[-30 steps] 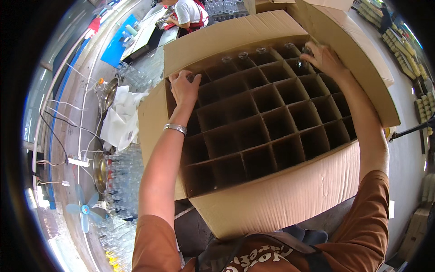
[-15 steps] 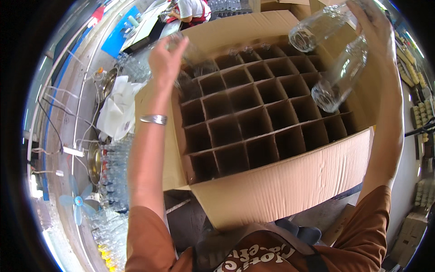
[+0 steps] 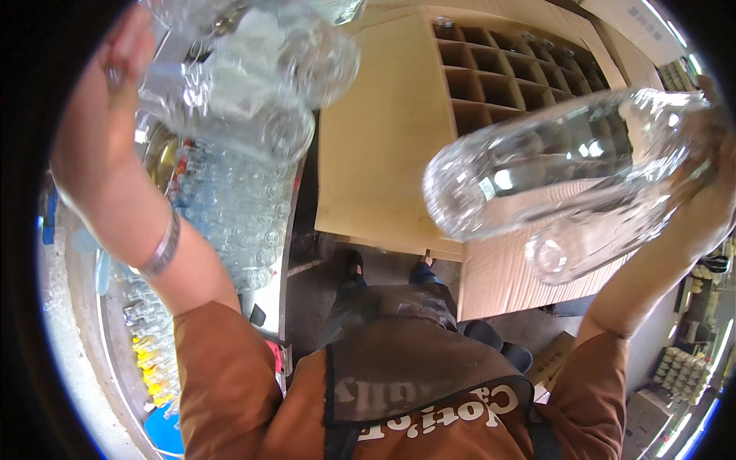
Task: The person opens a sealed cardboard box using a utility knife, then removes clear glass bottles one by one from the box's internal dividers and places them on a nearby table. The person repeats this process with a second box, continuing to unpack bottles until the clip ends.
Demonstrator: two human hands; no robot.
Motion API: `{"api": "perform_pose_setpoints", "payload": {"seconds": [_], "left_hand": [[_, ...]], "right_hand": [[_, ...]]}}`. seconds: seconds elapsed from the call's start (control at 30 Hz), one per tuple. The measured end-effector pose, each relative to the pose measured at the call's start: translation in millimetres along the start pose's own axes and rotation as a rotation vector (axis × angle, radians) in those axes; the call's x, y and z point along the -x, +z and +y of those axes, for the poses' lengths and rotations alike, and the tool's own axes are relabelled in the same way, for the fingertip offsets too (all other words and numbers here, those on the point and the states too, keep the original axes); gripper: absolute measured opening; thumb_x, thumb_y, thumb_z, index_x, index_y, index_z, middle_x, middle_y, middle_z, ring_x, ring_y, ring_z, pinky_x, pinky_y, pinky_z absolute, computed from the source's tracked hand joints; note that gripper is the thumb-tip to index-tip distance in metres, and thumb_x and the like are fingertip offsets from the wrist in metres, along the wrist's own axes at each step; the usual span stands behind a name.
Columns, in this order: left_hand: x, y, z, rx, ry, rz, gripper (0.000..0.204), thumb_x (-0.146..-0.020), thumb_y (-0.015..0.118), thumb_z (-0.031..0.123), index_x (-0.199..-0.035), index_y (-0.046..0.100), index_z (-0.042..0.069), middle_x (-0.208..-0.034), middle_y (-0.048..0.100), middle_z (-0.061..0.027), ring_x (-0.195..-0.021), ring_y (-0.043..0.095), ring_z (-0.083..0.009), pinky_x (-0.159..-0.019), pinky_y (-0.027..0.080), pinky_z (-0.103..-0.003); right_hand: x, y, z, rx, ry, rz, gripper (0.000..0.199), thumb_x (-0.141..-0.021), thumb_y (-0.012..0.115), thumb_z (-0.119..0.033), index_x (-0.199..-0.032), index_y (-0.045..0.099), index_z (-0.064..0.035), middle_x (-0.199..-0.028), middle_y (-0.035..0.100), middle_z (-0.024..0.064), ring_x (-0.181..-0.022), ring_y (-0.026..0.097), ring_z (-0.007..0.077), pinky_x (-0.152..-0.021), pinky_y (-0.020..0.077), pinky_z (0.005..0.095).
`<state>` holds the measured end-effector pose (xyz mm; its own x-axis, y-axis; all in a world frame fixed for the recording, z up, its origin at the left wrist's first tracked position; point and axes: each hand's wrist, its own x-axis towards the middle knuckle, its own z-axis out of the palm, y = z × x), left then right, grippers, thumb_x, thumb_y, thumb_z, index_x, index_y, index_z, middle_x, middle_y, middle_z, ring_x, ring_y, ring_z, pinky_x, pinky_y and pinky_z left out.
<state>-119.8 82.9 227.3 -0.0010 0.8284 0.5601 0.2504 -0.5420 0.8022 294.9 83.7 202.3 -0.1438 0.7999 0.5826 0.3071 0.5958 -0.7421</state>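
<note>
My left hand (image 3: 126,57), raised at the upper left, is closed around the necks of several clear glass bottles (image 3: 245,115); their bases point right. My right hand (image 3: 701,157), at the right edge, grips two more clear glass bottles (image 3: 537,165) by their neck ends, which the hand partly hides. These two tilt with their bases toward the middle, over the near side of an open cardboard box (image 3: 376,146). Inside the box, cardboard dividers (image 3: 506,92) form a grid of cells, and a few bottle tops (image 3: 445,23) show at its far side.
On my left, a table holds rows of many clear bottles (image 3: 230,207), with yellow-topped ones (image 3: 149,368) nearer me. A blue container (image 3: 163,429) stands at the lower left. Stacked pale goods (image 3: 682,368) and a carton (image 3: 652,418) are at the right.
My view has swung left, so the box now sits further right. My left hand has moved from over the box toward the bottle table. Both hands and their bottles appear closer.
</note>
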Motion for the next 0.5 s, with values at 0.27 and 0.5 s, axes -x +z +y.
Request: {"api": "perform_pose_setpoints", "payload": {"seconds": [0.27,0.5], "left_hand": [[160.9,-38.6,-107.4,-0.201,-0.350,0.197,0.021,-0.088,0.070,0.006,-0.109,0.067,0.010,-0.093,0.072,0.0038,-0.055,0.038,0.0028,-0.048,0.031,-0.015],[238.2,-11.9,-279.4,-0.262,-0.480,0.078,0.033,-0.084,0.074,0.011,-0.116,0.065,0.008,-0.068,0.060,-0.0060,-0.056,0.052,-0.0129,-0.053,0.045,-0.029]], "right_hand": [[101.1,231.4,-46.8,0.179,-0.034,-0.384,0.041,-0.080,0.079,-0.027,-0.111,0.064,-0.0051,-0.088,0.069,0.0085,-0.062,0.065,0.0152,-0.054,0.0513,0.0285],[235.9,358.7,87.8,0.174,0.461,-0.319,0.033,-0.082,0.078,-0.016,-0.108,0.064,-0.0033,-0.088,0.067,0.0099,-0.065,0.062,0.0180,-0.060,0.0508,0.0328]]}}
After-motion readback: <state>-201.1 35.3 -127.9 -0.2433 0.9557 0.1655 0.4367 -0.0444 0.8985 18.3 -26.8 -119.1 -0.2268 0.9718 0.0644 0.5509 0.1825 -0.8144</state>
